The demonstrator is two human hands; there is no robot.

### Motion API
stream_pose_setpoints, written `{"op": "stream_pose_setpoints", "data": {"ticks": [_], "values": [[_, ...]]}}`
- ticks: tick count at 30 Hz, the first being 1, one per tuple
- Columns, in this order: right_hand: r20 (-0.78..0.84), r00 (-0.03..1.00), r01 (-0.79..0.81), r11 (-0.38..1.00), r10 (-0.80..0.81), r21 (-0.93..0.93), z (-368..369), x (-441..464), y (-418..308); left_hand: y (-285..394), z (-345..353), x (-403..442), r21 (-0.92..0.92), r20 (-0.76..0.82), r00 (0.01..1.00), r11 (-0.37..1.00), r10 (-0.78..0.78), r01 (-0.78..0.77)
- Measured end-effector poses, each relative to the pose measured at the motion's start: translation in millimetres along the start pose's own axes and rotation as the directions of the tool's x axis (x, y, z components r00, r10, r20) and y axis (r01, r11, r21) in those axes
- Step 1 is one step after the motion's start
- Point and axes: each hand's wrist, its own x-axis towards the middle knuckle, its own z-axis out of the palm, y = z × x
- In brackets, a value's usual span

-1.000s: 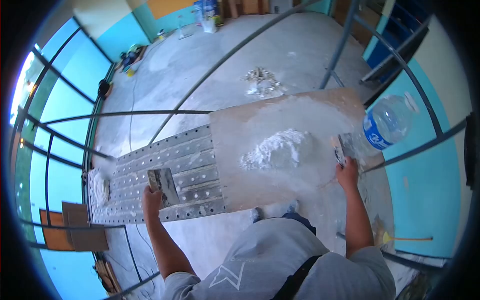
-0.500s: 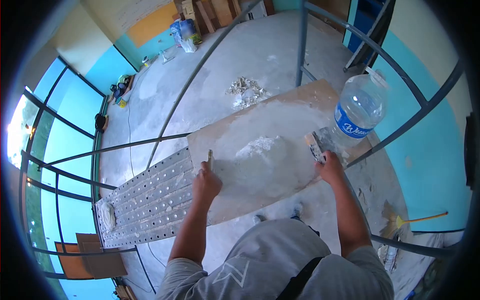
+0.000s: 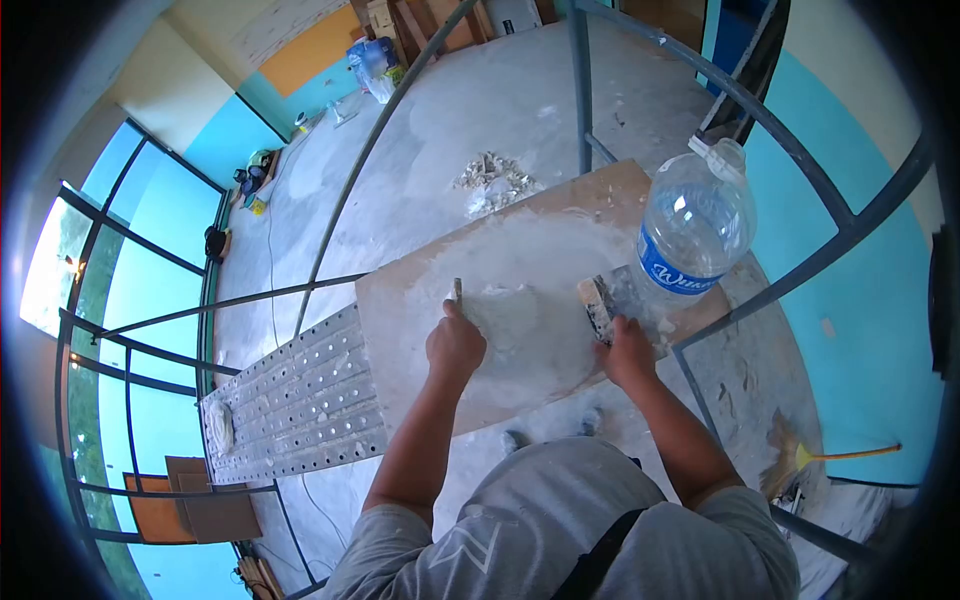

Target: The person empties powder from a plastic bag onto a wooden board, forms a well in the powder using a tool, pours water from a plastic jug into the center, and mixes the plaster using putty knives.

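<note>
My left hand (image 3: 456,345) is closed round the handle of a scraper (image 3: 457,290), seen nearly edge-on at the left side of a low white powder heap (image 3: 507,308). Closed on a second, wide scraper (image 3: 598,306), my right hand (image 3: 630,352) is over the right part of the brown board (image 3: 400,290). That tool has a pale, stained handle edge, and its blade reaches toward the water bottle. The large clear bottle (image 3: 697,222) with a blue label stands on the board's right side. A whitish film covers much of the board.
A perforated metal plank (image 3: 290,400) extends left from the board, with a white bundle (image 3: 219,428) at its end. Grey scaffold bars (image 3: 585,90) surround the platform. Below lie debris (image 3: 493,180) and a yellow-handled broom (image 3: 850,455).
My left hand has moved right from over the metal plank to the powder, turning its scraper edge-on. The heap looks lower and flatter. The view has shifted, and the bottle appears further left.
</note>
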Motion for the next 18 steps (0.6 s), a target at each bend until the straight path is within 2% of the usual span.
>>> {"op": "stream_pose_setpoints", "data": {"ticks": [4, 5, 7, 10, 12, 14, 17, 18], "values": [[0.046, 0.999, 0.003, 1.0, -0.003, 0.007, -5.2, 2.0, 0.8, 0.7, -25.2, 1.4, 0.083, -0.049, 0.997, 0.995, 0.052, -0.048], [0.058, 0.998, 0.005, 1.0, -0.005, 0.012, -6.7, 1.6, 0.6, -13.3, -24.9, 9.3, 0.106, -0.102, 0.99, 0.99, 0.098, -0.088], [0.021, 1.0, 0.022, 1.0, -0.023, 0.01, -2.9, 1.4, 2.7, -26.5, -51.6, 8.4, 0.127, -0.177, 0.938, 0.952, 0.297, -0.277], [-0.02, 0.999, 0.03, 0.999, -0.03, 0.012, 6.6, 2.4, 7.8, -36.7, -82.3, 7.9, 0.166, -0.108, 0.825, 0.828, 0.555, -0.535], [-0.022, 1.0, 0.021, 1.0, -0.021, 0.0, 8.6, 1.9, 7.7, -21.9, -101.2, -1.6, 0.163, 0.089, 0.857, 0.842, 0.507, -0.515], [-0.005, 1.0, 0.005, 1.0, -0.005, -0.025, 7.3, 1.6, 4.9, -13.3, -101.5, 0.0, 0.165, 0.253, 0.84, 0.834, 0.481, -0.527], [-0.014, 1.0, -0.011, 1.0, 0.01, -0.017, 10.7, 2.2, 5.3, -11.0, -71.3, 12.0, 0.19, 0.297, 0.783, 0.77, 0.547, -0.609], [0.008, 1.0, -0.028, 0.999, 0.028, -0.016, 8.4, 2.2, 2.4, -7.7, -64.6, 16.6, 0.195, 0.325, 0.791, 0.781, 0.519, -0.593]]}}
